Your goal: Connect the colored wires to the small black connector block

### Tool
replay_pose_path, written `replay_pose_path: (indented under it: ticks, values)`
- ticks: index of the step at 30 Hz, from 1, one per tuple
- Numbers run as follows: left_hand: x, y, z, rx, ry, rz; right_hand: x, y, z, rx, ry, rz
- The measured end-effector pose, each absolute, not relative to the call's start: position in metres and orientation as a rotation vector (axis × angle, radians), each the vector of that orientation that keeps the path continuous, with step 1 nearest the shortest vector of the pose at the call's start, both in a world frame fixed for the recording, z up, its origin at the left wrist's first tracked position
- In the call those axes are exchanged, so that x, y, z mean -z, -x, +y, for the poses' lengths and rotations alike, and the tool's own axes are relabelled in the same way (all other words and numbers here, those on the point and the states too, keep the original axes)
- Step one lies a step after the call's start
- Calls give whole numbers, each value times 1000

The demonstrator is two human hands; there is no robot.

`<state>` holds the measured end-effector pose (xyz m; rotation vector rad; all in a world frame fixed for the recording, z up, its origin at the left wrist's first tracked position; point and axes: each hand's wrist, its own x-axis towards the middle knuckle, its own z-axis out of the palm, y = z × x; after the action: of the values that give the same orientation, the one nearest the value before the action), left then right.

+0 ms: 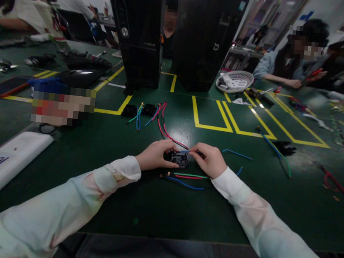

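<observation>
My left hand (158, 154) grips a small black plastic housing (180, 159) by its left side, with its open interior facing up. At the housing's upper right edge, my right hand (207, 158) pinches a blue wire (184, 151) that lies across the top of the housing. A red wire (171, 137) runs down to the housing from behind. Just in front of my hands lie a green wire (190, 175) and another blue wire (184, 184), with metal ends at the left. Whether the pinched wire is attached inside the housing I cannot tell.
Two black computer towers (142, 63) (200, 45) stand at the back. More black housings (149, 110) and coloured wires lie behind my hands. A white basket (238, 82) is at the back right, a white power bank (9, 164) at the left. People sit around the table (138, 208).
</observation>
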<state>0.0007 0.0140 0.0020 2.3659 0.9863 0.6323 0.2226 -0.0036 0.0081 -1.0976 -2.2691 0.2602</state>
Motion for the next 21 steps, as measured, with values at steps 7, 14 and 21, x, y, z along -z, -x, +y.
replay_pose_path:
  ticks: [7, 14, 21]
  values:
    - [-3, -1, 14, -635, -2368, 960, -8, -218, -4, -238, 1149, -2213]
    - [-3, 0, 15, -641, -2366, 947, -7, -220, -5, -305, 1108, -2244]
    - [-1, 1, 15, -652, -2362, 948, -6, -221, -3, -338, 1100, -2265]
